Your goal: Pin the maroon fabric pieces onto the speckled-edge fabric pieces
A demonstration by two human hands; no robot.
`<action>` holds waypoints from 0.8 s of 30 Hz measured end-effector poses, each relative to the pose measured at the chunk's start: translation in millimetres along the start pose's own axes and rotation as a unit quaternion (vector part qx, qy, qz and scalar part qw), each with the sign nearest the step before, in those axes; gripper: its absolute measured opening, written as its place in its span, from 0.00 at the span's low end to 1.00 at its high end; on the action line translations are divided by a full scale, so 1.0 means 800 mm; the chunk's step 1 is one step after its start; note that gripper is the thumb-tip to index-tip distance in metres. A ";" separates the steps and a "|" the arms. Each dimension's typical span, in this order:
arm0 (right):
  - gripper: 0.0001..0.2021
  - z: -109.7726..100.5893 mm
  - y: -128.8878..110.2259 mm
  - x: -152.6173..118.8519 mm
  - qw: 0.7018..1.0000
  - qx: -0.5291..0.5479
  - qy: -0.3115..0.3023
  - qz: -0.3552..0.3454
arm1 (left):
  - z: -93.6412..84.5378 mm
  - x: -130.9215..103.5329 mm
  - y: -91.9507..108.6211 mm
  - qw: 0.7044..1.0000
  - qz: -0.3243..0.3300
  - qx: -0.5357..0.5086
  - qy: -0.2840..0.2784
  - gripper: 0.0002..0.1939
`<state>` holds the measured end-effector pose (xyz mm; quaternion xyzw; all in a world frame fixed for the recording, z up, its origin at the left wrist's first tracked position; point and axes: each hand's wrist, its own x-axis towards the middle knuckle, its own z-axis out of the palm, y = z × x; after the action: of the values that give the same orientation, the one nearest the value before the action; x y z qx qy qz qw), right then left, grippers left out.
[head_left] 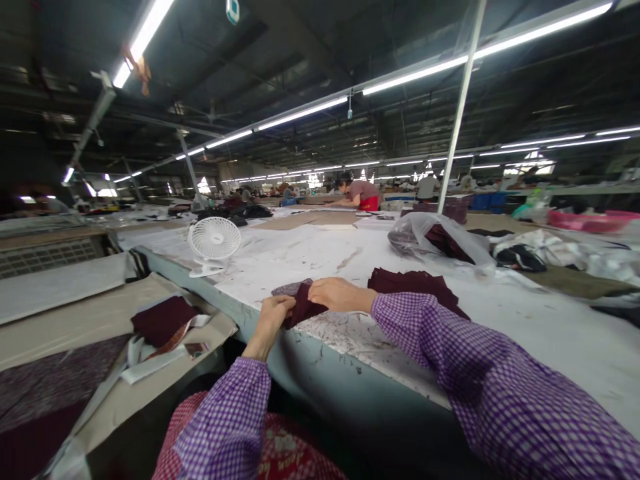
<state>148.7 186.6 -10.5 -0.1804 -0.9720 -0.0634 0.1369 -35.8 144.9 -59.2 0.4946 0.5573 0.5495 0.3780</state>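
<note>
At the near edge of the white-covered table, both my hands are on a small maroon fabric piece. My left hand pinches its left side close to the table edge. Coming from the right, my right hand has its fingers closed on the upper part of the cloth. A greyish patterned fabric piece lies just behind, partly covered by the maroon one. To the right of my right hand rests a fanned stack of maroon fabric pieces, partly hidden by my sleeve.
A white fan stands on the table's left edge. Farther right lie a clear plastic bag with dark cloth and a pink basin. Maroon cloth lies on a lower surface at left. Across the table a person bends forward.
</note>
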 end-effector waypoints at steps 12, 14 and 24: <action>0.15 0.015 -0.004 -0.007 0.999 -0.038 0.018 0.007 | -0.002 -0.001 0.002 0.989 -0.033 -0.137 0.034 0.04; 0.14 0.026 0.001 -0.008 0.999 -0.023 -0.010 0.039 | -0.019 0.006 0.002 0.979 -0.041 -0.185 0.082 0.06; 0.13 0.023 0.002 -0.003 0.996 0.029 -0.044 0.078 | -0.155 0.012 0.038 0.908 0.011 -0.321 0.268 0.10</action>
<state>147.2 190.3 -28.8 -0.2544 -0.9614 -0.0162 0.1040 -153.2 122.1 -14.0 0.1863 0.4255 0.8149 0.3466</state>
